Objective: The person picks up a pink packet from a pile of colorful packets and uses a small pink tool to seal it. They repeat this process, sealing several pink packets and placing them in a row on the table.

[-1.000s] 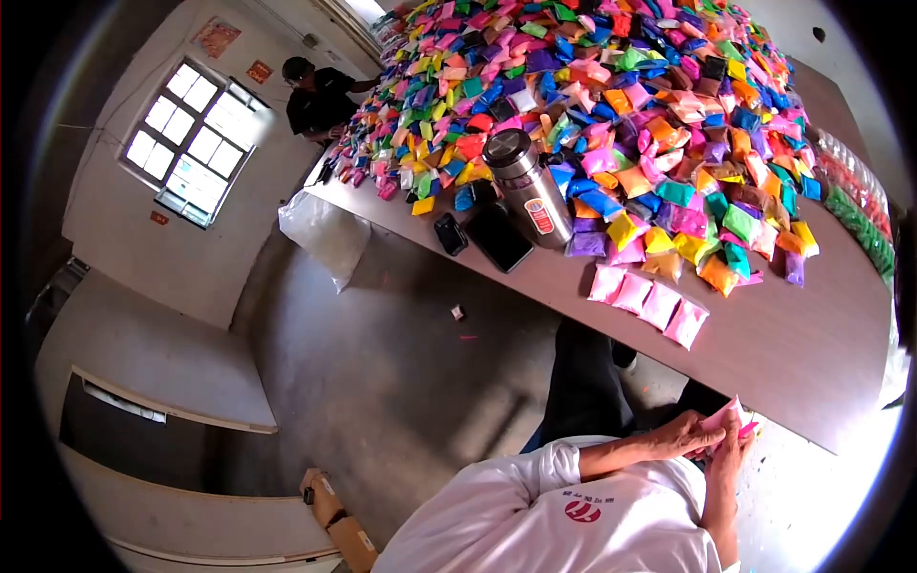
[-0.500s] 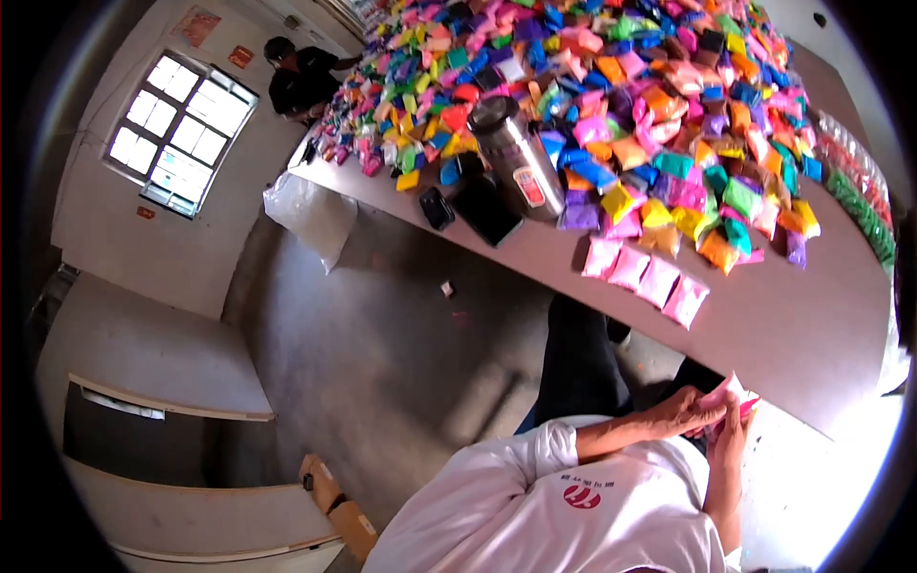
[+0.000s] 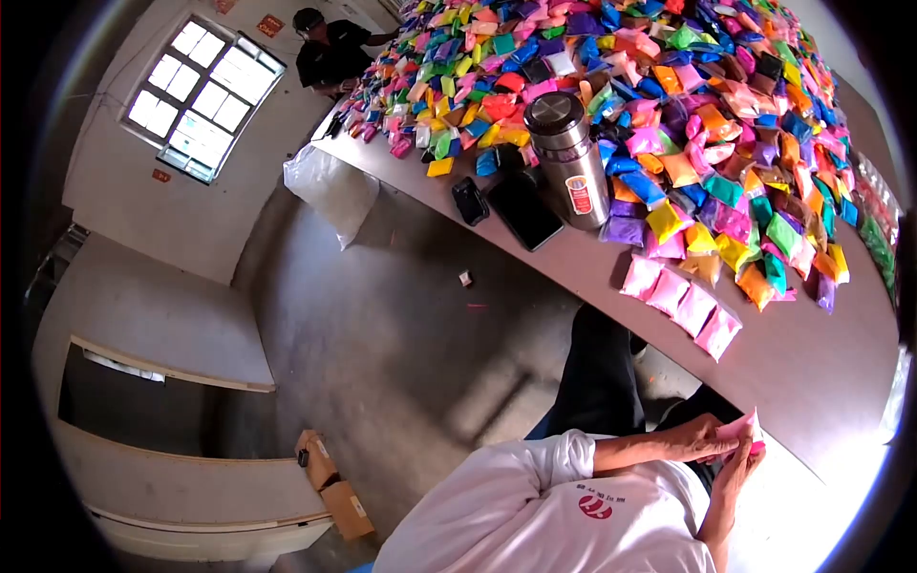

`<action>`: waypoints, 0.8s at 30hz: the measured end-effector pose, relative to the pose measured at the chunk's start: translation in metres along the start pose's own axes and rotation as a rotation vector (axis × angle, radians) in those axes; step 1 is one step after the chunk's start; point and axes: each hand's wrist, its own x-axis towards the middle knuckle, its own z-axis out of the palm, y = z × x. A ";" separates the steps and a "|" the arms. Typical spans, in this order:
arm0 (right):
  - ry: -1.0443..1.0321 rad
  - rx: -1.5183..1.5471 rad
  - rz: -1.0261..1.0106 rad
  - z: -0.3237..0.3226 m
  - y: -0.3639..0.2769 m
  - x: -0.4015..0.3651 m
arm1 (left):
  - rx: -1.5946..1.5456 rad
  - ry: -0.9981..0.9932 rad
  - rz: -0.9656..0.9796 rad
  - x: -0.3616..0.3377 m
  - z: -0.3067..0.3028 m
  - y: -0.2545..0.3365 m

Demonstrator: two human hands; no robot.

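Both of my hands are together just below the near edge of the brown table (image 3: 812,372). My left hand (image 3: 702,439) and my right hand (image 3: 743,466) pinch one small pink packet (image 3: 745,427) between them, close to my white shirt. On the table above my hands lies a short row of pink packets (image 3: 680,306), laid side by side. Beyond the row, a large heap of coloured packets (image 3: 669,86) covers most of the tabletop.
A steel flask (image 3: 573,162) stands at the heap's edge, with a dark phone (image 3: 525,212) and a smaller black device (image 3: 470,201) beside it. Another person (image 3: 330,48) works at the table's far end. A white sack (image 3: 334,191) hangs there. A cardboard box (image 3: 330,489) lies on the floor.
The view has shifted, so the table and flask sit further right and lower in frame. My hands stay together on the pink packet below the table edge.
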 end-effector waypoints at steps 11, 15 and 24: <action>-0.127 0.161 0.060 0.018 -0.010 0.005 | -0.047 0.038 0.027 0.000 -0.018 0.014; 0.150 -0.011 -0.213 0.012 0.002 -0.005 | -0.186 -0.087 -0.060 0.005 -0.015 0.009; 0.219 0.150 -0.130 0.009 0.004 -0.038 | -0.011 -0.324 -0.159 0.015 -0.012 0.010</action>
